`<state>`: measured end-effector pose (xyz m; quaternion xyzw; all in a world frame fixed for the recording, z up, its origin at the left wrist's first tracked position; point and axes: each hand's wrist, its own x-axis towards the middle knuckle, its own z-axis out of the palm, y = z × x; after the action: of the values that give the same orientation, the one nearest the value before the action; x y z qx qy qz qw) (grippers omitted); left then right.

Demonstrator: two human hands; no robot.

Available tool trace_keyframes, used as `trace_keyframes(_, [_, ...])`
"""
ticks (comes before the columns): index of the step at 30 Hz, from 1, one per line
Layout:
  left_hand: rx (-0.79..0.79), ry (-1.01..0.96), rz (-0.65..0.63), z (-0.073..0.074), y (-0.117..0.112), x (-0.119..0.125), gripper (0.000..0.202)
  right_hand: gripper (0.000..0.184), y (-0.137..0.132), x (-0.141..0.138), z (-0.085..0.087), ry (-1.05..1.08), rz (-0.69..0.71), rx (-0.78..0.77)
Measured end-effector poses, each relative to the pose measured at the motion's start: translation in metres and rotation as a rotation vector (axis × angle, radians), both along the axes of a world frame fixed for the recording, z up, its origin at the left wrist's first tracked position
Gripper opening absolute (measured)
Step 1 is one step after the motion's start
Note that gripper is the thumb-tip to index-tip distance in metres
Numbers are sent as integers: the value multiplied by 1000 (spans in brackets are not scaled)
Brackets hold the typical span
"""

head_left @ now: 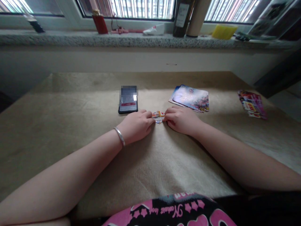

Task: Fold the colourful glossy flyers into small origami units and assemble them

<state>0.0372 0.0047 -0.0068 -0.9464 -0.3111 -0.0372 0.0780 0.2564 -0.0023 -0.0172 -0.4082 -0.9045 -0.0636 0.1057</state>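
Note:
Between my two hands, low on the table, is a small folded piece of colourful printed paper (159,115), orange and white on top with a pale lower edge. My left hand (137,125), with a silver bangle at the wrist, pinches its left end. The right end is pinched by the fingers of my right hand (181,120). My fingers cover both ends of the paper. Just beyond my left hand lies a phone (128,100) with its screen lit. Behind my right hand rests a loose stack of glossy printed cards (191,96).
A tan cloth (94,84) covers the table. Several pink-and-red printed strips (252,105) lie at the far right. On the stone windowsill (131,40) stand a red container (100,22), a dark bottle (182,18) and a yellow sponge-like block (224,32).

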Motion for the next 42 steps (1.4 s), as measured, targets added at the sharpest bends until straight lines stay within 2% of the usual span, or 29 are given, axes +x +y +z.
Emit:
trace_keyframes(5, [-9, -47, -24, -3, 0, -2, 27, 23, -1, 3, -5, 58, 31, 18])
trace_keyframes(10, [35, -5, -39, -1, -1, 0, 28, 29, 1, 5, -8, 97, 98, 1])
trace_keyframes(17, [33, 2, -18, 1, 0, -3, 26, 23, 5, 11, -8, 145, 49, -59])
trace_keyframes(24, [-12, -20, -13, -3, 3, -6, 30, 20, 4, 12, -10, 185, 37, -37])
trace_keyframes(27, [-36, -40, -35, -4, 7, -9, 33, 19, 4, 13, -11, 211, 30, -40])
trace_keyframes(32, [8, 58, -121, -4, 8, -10, 32, 19, 4, 13, -10, 180, 33, -54])
trace_keyframes(42, [-62, -70, -146, -9, 17, -17, 33, 20, 8, 21, -18, 315, 87, -151])
